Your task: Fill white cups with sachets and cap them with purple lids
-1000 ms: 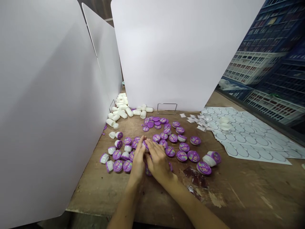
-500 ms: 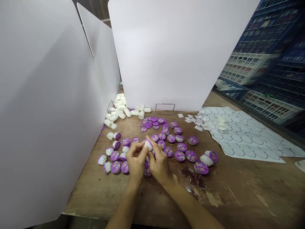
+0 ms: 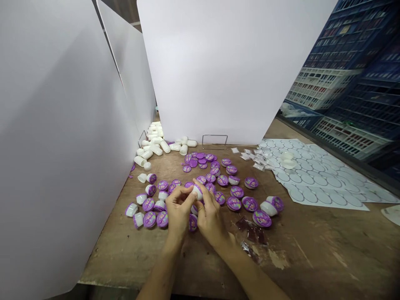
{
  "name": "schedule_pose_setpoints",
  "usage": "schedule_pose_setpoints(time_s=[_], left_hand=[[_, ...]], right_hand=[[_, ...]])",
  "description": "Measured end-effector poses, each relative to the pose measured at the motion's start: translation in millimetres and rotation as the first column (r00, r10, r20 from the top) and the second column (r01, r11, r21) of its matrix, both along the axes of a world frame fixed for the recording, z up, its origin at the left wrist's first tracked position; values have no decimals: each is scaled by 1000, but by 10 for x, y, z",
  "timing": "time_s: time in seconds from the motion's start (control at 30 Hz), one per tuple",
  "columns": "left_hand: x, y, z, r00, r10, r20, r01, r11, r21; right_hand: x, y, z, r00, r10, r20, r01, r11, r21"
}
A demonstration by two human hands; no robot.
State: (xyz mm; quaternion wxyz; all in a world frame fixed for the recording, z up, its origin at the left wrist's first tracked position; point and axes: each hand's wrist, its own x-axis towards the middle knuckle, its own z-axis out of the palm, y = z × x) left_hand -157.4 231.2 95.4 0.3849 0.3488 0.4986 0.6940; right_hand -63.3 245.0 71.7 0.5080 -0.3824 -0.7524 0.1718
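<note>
Above the table (image 3: 312, 254), left hand (image 3: 177, 212) and right hand (image 3: 212, 218) pinch one cup (image 3: 196, 192).

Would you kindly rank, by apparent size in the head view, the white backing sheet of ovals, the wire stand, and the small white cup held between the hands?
1. backing sheet, by far the largest.
2. wire stand.
3. white cup, smallest, though nearest the camera, pinched by both hands.

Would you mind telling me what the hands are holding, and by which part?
Both hands, left hand and right hand, pinch one small white cup by its sides with fingertips.
</note>
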Motion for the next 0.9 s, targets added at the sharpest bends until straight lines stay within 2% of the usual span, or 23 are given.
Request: schedule_pose_setpoints(time_s=[0.23,0.4,0.6,0.67,0.77,0.8,0.87,0.9], left_hand=[[79,-11,22,988,-6,153,10,1000,-26],[86,14,8,980,-32,198,39,999,-30],[117,5,-59,970,-89,227,111,990,-85],[184,-23,-119,971,-103,215,126,987,-97],[264,-59,-198,978,-96,183,118,987,-111],[246,-62,-203,980,-128,150,147,981,-124],[76,-34,-164,974,-227,7,225,961,-163],[-86,1,-124,959,-264,-104,242,952,-188]], right_hand=[[-3,-40,-53,999,-45,2,45,998,38],[2,-29,-120,995,-99,28,96,992,87],[206,-24,-123,991,-10,135,3,998,55],[249,-38,-167,987,-34,157,22,997,78],[271,-70,-201,983,-130,127,114,986,125],[287,-89,-188,984,-135,115,120,985,126],[356,-152,-135,988,-100,116,93,993,66],[410,-199,-109,989,-69,132,68,998,8]])
